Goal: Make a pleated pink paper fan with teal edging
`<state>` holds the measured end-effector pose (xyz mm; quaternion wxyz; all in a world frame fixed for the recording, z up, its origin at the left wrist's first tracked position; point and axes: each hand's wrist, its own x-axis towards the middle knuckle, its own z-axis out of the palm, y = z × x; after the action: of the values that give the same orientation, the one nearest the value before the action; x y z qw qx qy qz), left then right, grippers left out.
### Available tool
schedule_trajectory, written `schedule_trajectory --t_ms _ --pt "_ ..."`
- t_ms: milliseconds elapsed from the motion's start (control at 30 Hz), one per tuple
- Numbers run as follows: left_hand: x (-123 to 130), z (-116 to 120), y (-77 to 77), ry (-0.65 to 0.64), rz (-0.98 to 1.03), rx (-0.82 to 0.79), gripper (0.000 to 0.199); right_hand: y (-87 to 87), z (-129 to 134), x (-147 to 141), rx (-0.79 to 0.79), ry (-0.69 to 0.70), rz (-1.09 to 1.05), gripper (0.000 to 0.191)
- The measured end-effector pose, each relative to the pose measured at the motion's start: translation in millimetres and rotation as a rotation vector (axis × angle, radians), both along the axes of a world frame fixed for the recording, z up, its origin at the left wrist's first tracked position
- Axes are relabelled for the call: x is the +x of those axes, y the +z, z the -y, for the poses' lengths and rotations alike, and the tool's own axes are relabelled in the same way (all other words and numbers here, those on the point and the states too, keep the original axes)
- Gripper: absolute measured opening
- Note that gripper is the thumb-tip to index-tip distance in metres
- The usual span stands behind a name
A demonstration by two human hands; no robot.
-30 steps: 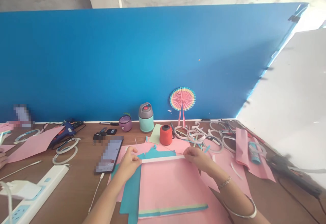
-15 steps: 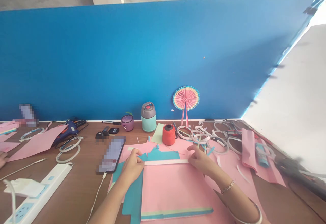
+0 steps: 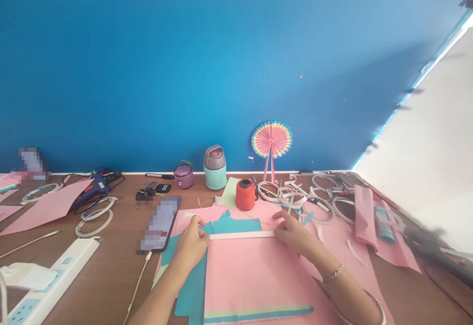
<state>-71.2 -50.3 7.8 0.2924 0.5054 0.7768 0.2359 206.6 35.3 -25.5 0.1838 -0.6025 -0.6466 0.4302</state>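
Note:
A pink paper sheet [image 3: 254, 270] lies before me, with green and teal bands along its near edge. Along its far edge runs a narrow white strip [image 3: 242, 235], which looks like tape. My left hand [image 3: 192, 241] is closed in a pinch at the strip's left end. At the right end, my right hand [image 3: 290, 231] has thumb and fingers closed on the same edge, its index finger bent above. Teal paper [image 3: 192, 285] shows under the sheet's left side, and a smaller teal piece [image 3: 238, 225] lies just beyond the strip.
Beyond the papers stand a red thread spool [image 3: 245, 194], a teal food jar [image 3: 215, 169], a purple cup [image 3: 184, 175] and a round paper fan [image 3: 272, 140]. White tape rings [image 3: 291, 197] crowd the right. A phone [image 3: 160, 224], glue gun [image 3: 96, 187] and power strip [image 3: 55, 280] lie left.
The view has shifted slightly, with the wall's top edge now higher in the picture. Both hands keep their places at the strip's two ends.

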Motion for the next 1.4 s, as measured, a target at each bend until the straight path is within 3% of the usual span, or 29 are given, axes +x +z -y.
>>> schedule_trajectory --t_ms 567,1000,1400 --pt "-0.3 -1.1 -6.0 -0.027 -0.08 -0.013 0.023 20.1 5.4 -9.8 -0.028 -0.072 0.067 0.03" --pt "1.6 -2.3 -3.6 -0.036 -0.115 -0.033 0.021 17.7 6.5 -12.8 0.019 -0.091 0.105 0.029" --pt "-1.1 -1.0 -10.8 -0.042 -0.137 -0.025 0.021 16.1 8.0 -14.2 0.061 -0.093 0.175 0.033"
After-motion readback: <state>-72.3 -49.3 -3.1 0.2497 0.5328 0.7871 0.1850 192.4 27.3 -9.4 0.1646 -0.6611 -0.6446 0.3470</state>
